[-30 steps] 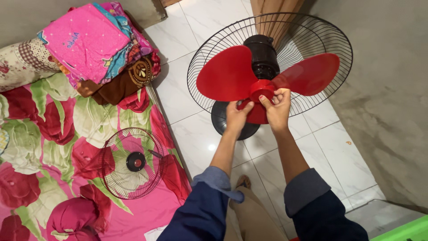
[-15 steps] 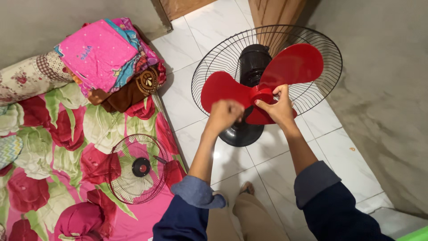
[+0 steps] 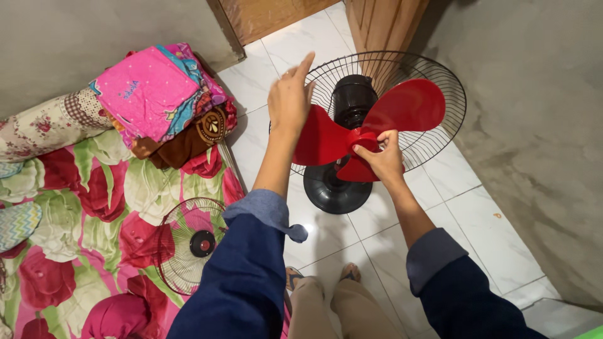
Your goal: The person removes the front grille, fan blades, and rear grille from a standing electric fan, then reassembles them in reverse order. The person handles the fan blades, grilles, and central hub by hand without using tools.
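Observation:
A standing fan sits on the white tiled floor, its rear wire guard (image 3: 440, 81) in place and its black motor (image 3: 352, 100) exposed. The red three-bladed propeller (image 3: 408, 103) is mounted in front of the motor. My right hand (image 3: 377, 154) pinches the red hub at the blade's centre. My left hand (image 3: 290, 97) is lifted above the left blade, fingers spread, holding nothing. The fan's round black base (image 3: 333, 191) stands just past my feet.
The loose front wire guard (image 3: 188, 242) lies on a flowered mattress (image 3: 94, 207) at the left. Folded pink and brown cloths (image 3: 157, 94) are stacked at its far end. A wooden door frame (image 3: 383, 25) and a grey wall (image 3: 540, 125) close in behind and right of the fan.
My left hand has let go of the red blade and risen, opening its fingers. The blade has turned. My right hand stays on the hub.

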